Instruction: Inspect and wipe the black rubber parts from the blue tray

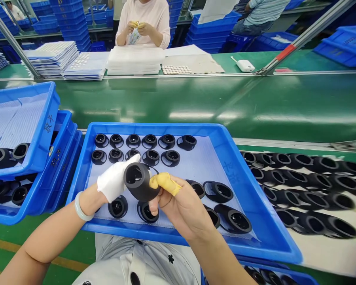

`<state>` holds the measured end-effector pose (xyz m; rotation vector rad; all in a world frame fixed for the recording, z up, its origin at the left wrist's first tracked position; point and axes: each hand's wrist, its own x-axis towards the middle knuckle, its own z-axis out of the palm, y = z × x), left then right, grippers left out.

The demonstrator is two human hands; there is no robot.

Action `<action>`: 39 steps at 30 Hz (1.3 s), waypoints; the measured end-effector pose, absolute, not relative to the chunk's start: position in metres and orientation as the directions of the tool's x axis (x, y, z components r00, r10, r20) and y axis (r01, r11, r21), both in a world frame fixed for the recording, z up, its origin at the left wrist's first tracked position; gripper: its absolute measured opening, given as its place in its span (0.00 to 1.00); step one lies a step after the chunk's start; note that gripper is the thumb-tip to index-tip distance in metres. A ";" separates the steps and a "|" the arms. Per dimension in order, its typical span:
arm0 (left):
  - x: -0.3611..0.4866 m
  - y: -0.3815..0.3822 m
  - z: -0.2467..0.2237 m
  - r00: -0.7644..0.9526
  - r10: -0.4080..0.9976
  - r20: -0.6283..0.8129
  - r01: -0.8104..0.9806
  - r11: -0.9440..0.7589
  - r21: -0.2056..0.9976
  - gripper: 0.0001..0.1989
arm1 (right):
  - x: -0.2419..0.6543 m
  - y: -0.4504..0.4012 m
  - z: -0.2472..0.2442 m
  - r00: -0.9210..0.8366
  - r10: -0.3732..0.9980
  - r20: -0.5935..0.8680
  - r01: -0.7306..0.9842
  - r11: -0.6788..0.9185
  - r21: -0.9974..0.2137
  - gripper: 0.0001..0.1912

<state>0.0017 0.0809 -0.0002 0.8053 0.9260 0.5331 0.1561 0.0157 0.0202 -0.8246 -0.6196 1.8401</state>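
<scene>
A black rounded part [142, 189] with a glossy dark opening is held up between my two hands, above a blue tray [154, 127]. My left hand [114, 180], in a white glove, grips its left side. On its right side my right hand [178, 198] holds it, with yellow covers on the fingertips. Below, similar black parts [171, 157] stand on the tray's white liner, two rows at the back and more at the front and right. The hands partly hide some of them.
Tilted blue trays [44, 138] are stacked at the left. More black parts [314, 181] lie in rows on a pale sheet at the right. Beyond the green conveyor [166, 99] sits a person [145, 23] with yellow-covered fingers, behind stacked white sheets [133, 61].
</scene>
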 end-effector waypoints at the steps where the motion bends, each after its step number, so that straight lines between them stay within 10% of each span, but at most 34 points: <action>1: 0.002 0.081 -0.001 0.517 0.699 -0.494 -0.068 0.609 0.790 0.19 | 0.156 0.016 0.021 -0.284 0.917 -0.281 -0.593 -0.398 -0.700 0.12; 11: 0.011 0.078 0.006 0.594 0.631 -0.499 -0.261 0.738 0.622 0.23 | 0.158 0.025 0.011 -0.272 0.863 -0.426 -0.780 -0.457 -0.428 0.06; 23: 0.008 0.076 0.007 0.615 0.676 -0.407 -0.295 0.675 0.676 0.21 | 0.149 0.028 -0.010 -0.364 0.852 -0.377 -0.747 -0.508 -0.428 0.07; 34: 0.009 0.060 0.024 0.422 0.894 -0.152 0.023 0.157 0.987 0.15 | 0.154 0.031 -0.010 -0.062 0.934 -0.352 -0.576 -0.321 -0.752 0.06; 39: 0.005 0.058 0.016 0.402 0.901 0.162 0.199 -0.258 0.945 0.08 | 0.166 0.028 -0.017 0.277 0.960 -0.035 -0.231 0.031 -0.973 0.06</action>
